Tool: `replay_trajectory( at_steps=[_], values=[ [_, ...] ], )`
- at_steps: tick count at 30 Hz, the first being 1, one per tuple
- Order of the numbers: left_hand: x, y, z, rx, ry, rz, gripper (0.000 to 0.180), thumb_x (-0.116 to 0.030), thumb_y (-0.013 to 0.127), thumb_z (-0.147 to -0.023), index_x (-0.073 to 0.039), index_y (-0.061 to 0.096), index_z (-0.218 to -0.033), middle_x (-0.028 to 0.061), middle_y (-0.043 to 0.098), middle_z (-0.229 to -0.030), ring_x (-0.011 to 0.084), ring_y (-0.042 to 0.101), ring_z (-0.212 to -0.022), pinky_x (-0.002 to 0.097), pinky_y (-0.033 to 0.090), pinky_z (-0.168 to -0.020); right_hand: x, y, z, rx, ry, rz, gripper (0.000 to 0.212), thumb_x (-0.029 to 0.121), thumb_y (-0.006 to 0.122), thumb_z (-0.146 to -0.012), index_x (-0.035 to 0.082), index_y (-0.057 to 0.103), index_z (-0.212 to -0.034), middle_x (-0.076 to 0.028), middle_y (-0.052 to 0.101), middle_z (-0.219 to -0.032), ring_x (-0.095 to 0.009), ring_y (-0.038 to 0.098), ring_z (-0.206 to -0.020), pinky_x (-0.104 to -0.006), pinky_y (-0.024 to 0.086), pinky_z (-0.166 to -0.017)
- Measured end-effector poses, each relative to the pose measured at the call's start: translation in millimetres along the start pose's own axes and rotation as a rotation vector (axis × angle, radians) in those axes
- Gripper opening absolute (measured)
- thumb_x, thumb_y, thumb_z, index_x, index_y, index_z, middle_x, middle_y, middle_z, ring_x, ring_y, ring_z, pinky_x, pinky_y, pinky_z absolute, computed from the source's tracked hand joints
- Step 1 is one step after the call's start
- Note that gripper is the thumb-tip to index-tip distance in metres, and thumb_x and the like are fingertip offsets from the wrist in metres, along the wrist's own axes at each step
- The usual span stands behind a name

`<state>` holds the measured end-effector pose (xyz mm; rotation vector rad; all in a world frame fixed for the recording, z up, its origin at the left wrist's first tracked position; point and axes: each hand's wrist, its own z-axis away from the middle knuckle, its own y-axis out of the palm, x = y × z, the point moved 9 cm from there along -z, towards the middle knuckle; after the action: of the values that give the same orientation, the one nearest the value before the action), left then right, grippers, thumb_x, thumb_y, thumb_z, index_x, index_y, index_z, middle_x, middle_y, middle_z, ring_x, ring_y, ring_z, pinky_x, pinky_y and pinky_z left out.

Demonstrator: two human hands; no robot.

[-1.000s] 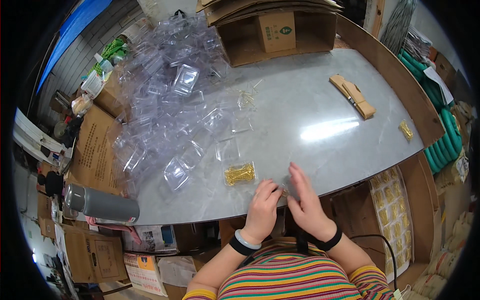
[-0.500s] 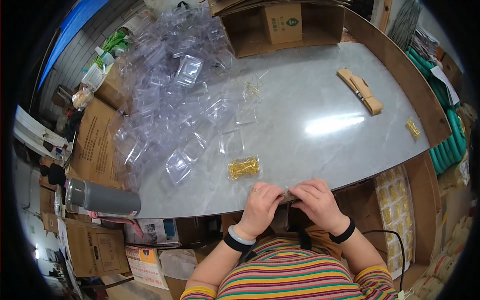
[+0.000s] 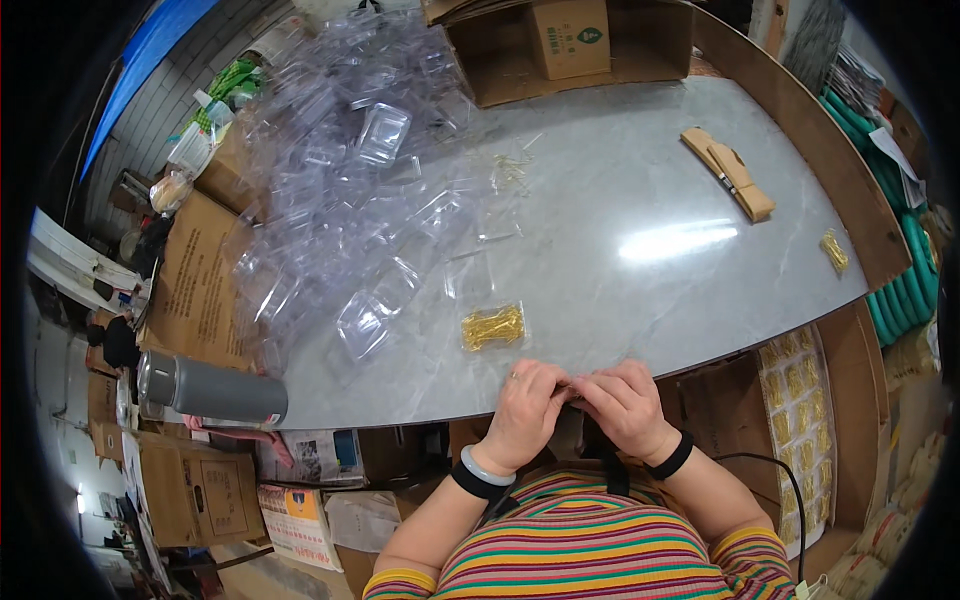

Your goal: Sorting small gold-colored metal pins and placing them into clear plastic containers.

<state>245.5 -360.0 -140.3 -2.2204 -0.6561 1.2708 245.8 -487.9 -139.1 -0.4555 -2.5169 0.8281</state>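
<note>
My left hand and my right hand meet at the table's front edge, fingertips pinched together. Something small sits between them, too hidden to name. Just beyond my left hand lies a clear plastic box holding a bundle of gold metal pieces. Another clear box rests behind it, with nothing visible inside. Loose thin gold pieces are scattered farther back. A small gold bundle lies near the table's right edge.
Clear plastic boxes pile high across the left of the grey table. A grey bottle lies at the front left. Folded brown cardboard is at right. Below, a carton holds filled packs. An open cardboard box stands behind.
My hands have drawn closer together, the right one moving slightly left. The whole view has shifted a little. The gold bundles and boxes otherwise stay in place.
</note>
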Motion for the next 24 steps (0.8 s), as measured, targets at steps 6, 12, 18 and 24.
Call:
replay_trajectory(
  at_steps=[6,12,18,24],
  values=[
    [0.1,-8.0,3.4,0.03,-0.015,0.13,0.03,0.007,0.069,-0.08,-0.003,0.057,-0.106,0.0151,0.062,-0.11,0.0343,0.059,-0.1,0.0388,0.047,-0.087,3.0,-1.9,-0.9,-0.015,-0.061,0.001,0.026,0.013,0.07,-0.074,0.01,0.072,-0.099,0.0,0.069,-0.098,-0.019,0.061,-0.087,-0.034,0.047,-0.075],
    [8.5,-55.5,6.1,-0.138,-0.099,0.01,0.031,0.006,0.061,-0.085,-0.001,0.058,-0.114,0.0173,0.06,-0.124,0.0345,0.057,-0.117,0.0376,0.045,-0.101,2.6,-3.0,-3.2,-0.032,-0.064,0.009,0.023,0.011,0.069,-0.073,0.011,0.071,-0.096,0.001,0.069,-0.095,-0.018,0.061,-0.085,-0.0336,0.047,-0.075],
    [28.1,-60.7,-11.0,-0.05,-0.059,-0.481,0.047,-0.003,0.058,-0.092,0.0,0.048,-0.138,0.0197,0.049,-0.142,0.0416,0.041,-0.136,0.0519,0.034,-0.112,1.4,-3.9,-6.8,-0.084,-0.006,0.009,0.023,0.008,0.072,-0.07,0.012,0.07,-0.092,0.001,0.067,-0.085,-0.019,0.06,-0.079,-0.035,0.046,-0.073],
    [39.7,-48.7,3.1,0.084,-0.112,-0.438,0.05,-0.011,0.06,-0.094,-0.001,0.047,-0.141,0.0187,0.045,-0.147,0.0409,0.037,-0.14,0.0547,0.03,-0.115,-14.2,-18.3,-13.6,-0.174,0.179,0.028,0.025,0.002,0.078,-0.068,0.011,0.068,-0.089,-0.002,0.063,-0.078,-0.025,0.058,-0.075,-0.0365,0.046,-0.068]
  ],
)
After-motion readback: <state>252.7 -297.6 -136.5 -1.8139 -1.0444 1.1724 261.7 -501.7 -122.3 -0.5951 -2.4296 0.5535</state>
